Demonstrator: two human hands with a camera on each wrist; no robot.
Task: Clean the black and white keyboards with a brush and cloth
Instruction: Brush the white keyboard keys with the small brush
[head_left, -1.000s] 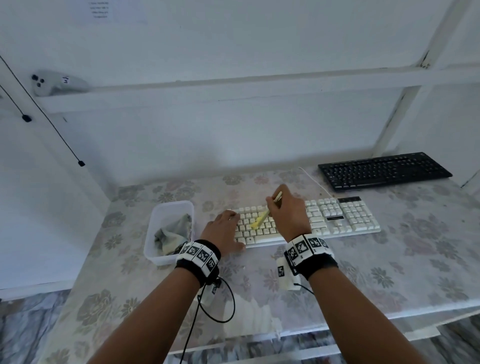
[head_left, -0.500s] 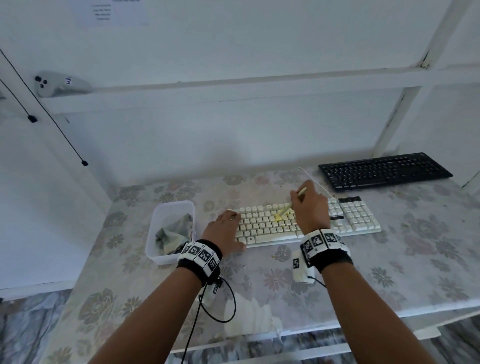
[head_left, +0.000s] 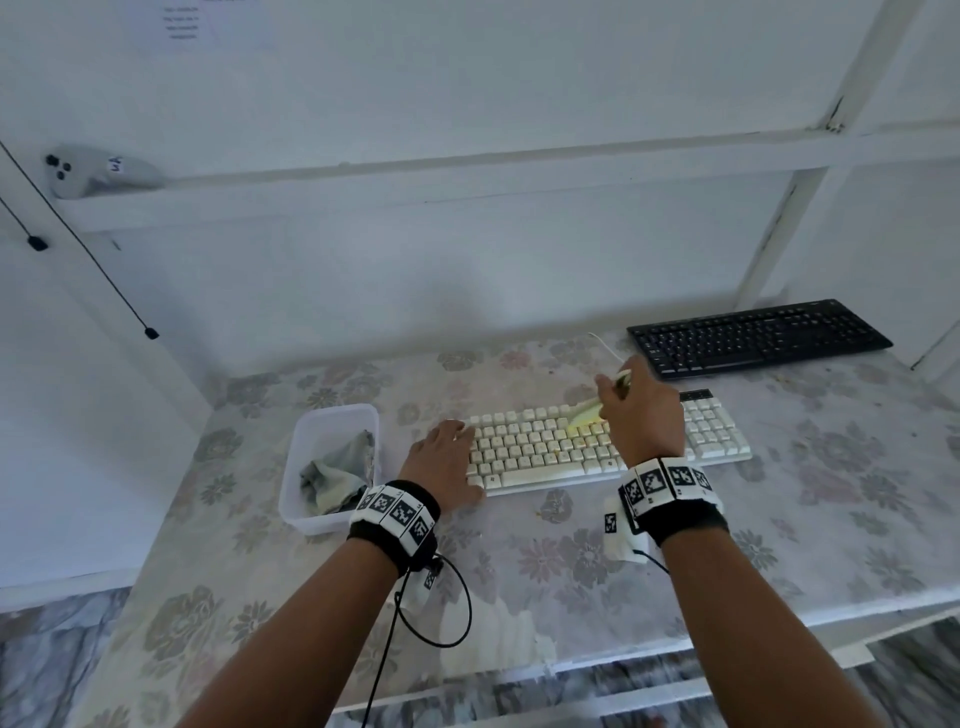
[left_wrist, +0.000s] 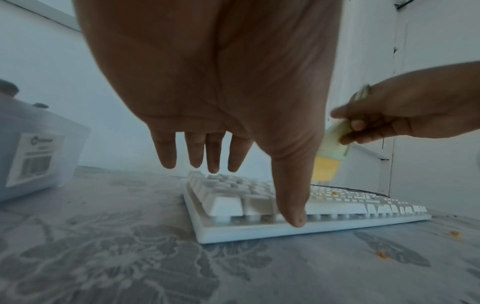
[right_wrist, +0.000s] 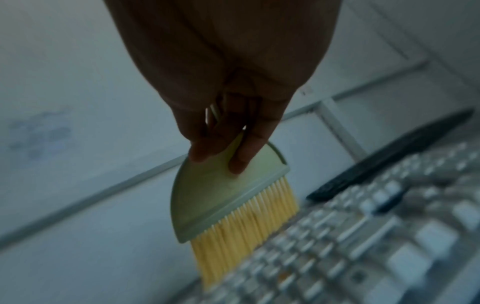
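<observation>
A white keyboard (head_left: 530, 447) lies in the middle of the flowered table, with small orange crumbs on some keys. My left hand (head_left: 441, 457) rests flat on its left end, fingers straight (left_wrist: 213, 156), thumb down at the front edge. My right hand (head_left: 641, 410) grips a pale green brush (right_wrist: 223, 191) with yellow bristles (right_wrist: 244, 232) over the middle keys; the same brush (head_left: 584, 413) shows in the head view. A black keyboard (head_left: 758, 338) lies at the back right. A grey cloth (head_left: 337, 467) sits crumpled in a clear tub.
The clear plastic tub (head_left: 332, 415) stands left of the white keyboard. A white shelf rail (head_left: 467, 176) runs above the table, with a grey controller (head_left: 93, 171) on its left end. Black cords (head_left: 78, 239) hang at the left wall. Orange crumbs (left_wrist: 381, 254) dot the table.
My right hand has carried the brush to the right along the white keyboard, from the left-middle keys to the middle-right. The left hand has stayed on the keyboard's left end.
</observation>
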